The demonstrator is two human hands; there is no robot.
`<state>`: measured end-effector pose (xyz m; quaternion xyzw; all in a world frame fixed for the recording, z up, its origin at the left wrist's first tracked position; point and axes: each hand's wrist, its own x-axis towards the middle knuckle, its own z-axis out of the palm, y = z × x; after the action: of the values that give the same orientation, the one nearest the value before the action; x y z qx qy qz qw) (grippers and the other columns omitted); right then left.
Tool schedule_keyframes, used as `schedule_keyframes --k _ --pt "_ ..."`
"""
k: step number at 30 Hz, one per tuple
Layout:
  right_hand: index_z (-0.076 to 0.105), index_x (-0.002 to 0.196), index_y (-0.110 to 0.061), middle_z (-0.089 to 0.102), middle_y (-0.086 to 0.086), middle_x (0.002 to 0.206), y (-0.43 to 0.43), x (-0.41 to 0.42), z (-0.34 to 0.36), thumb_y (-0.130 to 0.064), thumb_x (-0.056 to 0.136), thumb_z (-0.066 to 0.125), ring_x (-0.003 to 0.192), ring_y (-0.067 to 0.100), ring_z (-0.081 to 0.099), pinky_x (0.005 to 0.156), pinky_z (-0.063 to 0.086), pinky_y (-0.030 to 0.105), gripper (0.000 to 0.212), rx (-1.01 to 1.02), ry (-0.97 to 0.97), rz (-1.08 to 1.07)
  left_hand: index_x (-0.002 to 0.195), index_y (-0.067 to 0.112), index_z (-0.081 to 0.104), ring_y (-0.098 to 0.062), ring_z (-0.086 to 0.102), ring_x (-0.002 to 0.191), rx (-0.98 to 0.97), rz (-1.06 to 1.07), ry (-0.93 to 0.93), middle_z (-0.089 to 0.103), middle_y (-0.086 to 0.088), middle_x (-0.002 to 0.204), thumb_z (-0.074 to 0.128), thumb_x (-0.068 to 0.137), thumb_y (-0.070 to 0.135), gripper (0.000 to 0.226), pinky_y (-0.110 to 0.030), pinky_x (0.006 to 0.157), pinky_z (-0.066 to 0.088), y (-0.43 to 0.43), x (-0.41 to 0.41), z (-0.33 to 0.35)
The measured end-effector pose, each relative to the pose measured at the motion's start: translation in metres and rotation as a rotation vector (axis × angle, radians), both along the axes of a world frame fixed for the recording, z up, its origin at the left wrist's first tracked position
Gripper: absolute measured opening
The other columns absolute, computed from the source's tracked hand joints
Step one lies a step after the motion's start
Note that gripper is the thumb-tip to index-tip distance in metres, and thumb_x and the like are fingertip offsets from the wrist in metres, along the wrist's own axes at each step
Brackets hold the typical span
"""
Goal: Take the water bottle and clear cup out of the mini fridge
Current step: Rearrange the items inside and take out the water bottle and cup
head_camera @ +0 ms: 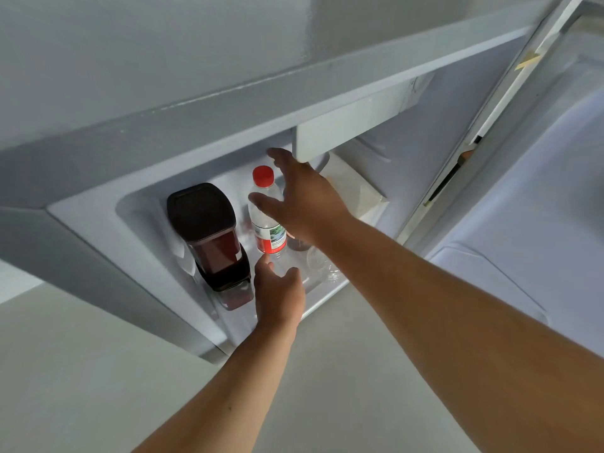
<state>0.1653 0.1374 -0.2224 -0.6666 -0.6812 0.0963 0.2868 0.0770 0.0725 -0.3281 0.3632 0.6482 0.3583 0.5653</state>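
Observation:
The water bottle [266, 217], clear with a red cap and a red and green label, stands upright inside the open mini fridge [137, 230]. The clear cup [322, 261] stands just right of the bottle's base, partly hidden under my right forearm. My right hand [300, 201] is inside the fridge with fingers spread, just right of the bottle's upper part, thumb across its shoulder, holding nothing. My left hand [277, 289] is lower, at the fridge's front edge, fingers apart near the bottle's base, gripping nothing.
A dark jar [209, 237] with a black lid and reddish contents stands left of the bottle. A pale carton [359, 194] sits at the back right. A freezer flap [346, 129] hangs above. The fridge door [529, 191] stands open to the right.

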Motion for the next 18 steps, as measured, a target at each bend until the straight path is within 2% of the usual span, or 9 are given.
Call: schedule_keyframes --k 2,4,7,9,11,13,15,16,18 --pt "0.045 0.148 -0.025 0.064 0.002 0.137 0.014 -0.001 0.008 -0.053 0.092 0.069 0.113 0.024 0.066 0.094 0.053 0.037 0.067 -0.126 -0.036 0.053 0.153 0.028 0.038 -0.03 0.062 0.129 0.003 -0.015 0.005 0.043 0.0 0.157 0.049 0.074 0.031 0.08 -0.054 0.107 0.051 -0.002 -0.002 0.001" --pt "0.051 0.136 -0.024 0.068 0.002 0.121 0.022 -0.001 0.009 -0.048 0.094 0.068 0.106 0.025 0.065 0.084 0.05 0.033 0.051 -0.173 -0.081 0.076 0.153 0.028 0.038 -0.031 0.061 0.131 0.003 -0.018 0.002 0.043 0.0 0.156 0.05 0.074 0.031 0.08 -0.055 0.108 0.05 -0.002 -0.006 0.001" --pt "0.054 0.123 -0.025 0.068 -0.001 0.112 0.023 0.003 0.011 -0.046 0.096 0.067 0.097 0.022 0.062 0.075 0.042 0.029 0.038 -0.184 -0.116 0.1 0.15 0.03 0.039 -0.032 0.061 0.129 0.004 -0.022 -0.009 0.044 0.002 0.152 0.052 0.072 0.032 0.079 -0.056 0.108 0.051 -0.004 -0.009 0.001" --pt "0.053 0.112 -0.028 0.065 -0.007 0.104 0.02 0.007 0.015 -0.046 0.095 0.069 0.09 0.018 0.059 0.066 0.038 0.025 0.03 -0.195 -0.13 0.131 0.149 0.031 0.039 -0.032 0.062 0.128 0.013 -0.029 -0.001 0.044 0.003 0.151 0.056 0.071 0.032 0.08 -0.056 0.106 0.052 -0.005 -0.01 0.0" --pt "0.049 0.102 -0.031 0.057 -0.015 0.087 0.012 0.011 0.018 -0.044 0.093 0.07 0.08 0.012 0.055 0.057 0.031 0.019 0.026 -0.196 -0.146 0.171 0.147 0.032 0.042 -0.033 0.063 0.126 0.036 -0.031 0.006 0.048 0.003 0.149 0.059 0.07 0.033 0.078 -0.056 0.104 0.053 -0.006 -0.009 -0.001" --pt "0.049 0.098 -0.032 0.05 -0.017 0.079 0.002 0.016 0.019 -0.044 0.093 0.07 0.077 0.009 0.052 0.056 0.031 0.018 0.025 -0.187 -0.168 0.207 0.142 0.032 0.045 -0.032 0.065 0.122 0.061 -0.039 0.031 0.056 0.004 0.143 0.062 0.07 0.034 0.074 -0.055 0.102 0.055 -0.007 -0.008 -0.002" --pt "0.052 0.1 -0.031 0.054 -0.016 0.083 -0.007 0.021 0.021 -0.045 0.093 0.07 0.081 0.01 0.052 0.06 0.037 0.019 0.024 -0.177 -0.185 0.232 0.136 0.035 0.048 -0.025 0.067 0.115 0.072 -0.048 0.076 0.064 0.009 0.129 0.064 0.071 0.036 0.066 -0.049 0.097 0.057 -0.009 -0.007 -0.003" --pt "0.054 0.103 -0.029 0.056 -0.014 0.088 -0.01 0.023 0.022 -0.045 0.092 0.07 0.083 0.011 0.053 0.064 0.041 0.021 0.025 -0.181 -0.191 0.238 0.129 0.038 0.05 -0.014 0.068 0.109 0.085 -0.046 0.095 0.064 0.019 0.12 0.065 0.072 0.037 0.059 -0.042 0.092 0.057 -0.011 -0.006 -0.003" --pt "0.059 0.109 -0.026 0.057 -0.013 0.093 -0.016 0.029 0.024 -0.046 0.092 0.071 0.085 0.012 0.054 0.071 0.048 0.028 0.028 -0.207 -0.199 0.242 0.12 0.045 0.049 0.007 0.063 0.095 0.131 -0.051 0.134 0.062 0.028 0.105 0.069 0.075 0.038 0.049 -0.031 0.082 0.05 -0.012 -0.005 -0.005"
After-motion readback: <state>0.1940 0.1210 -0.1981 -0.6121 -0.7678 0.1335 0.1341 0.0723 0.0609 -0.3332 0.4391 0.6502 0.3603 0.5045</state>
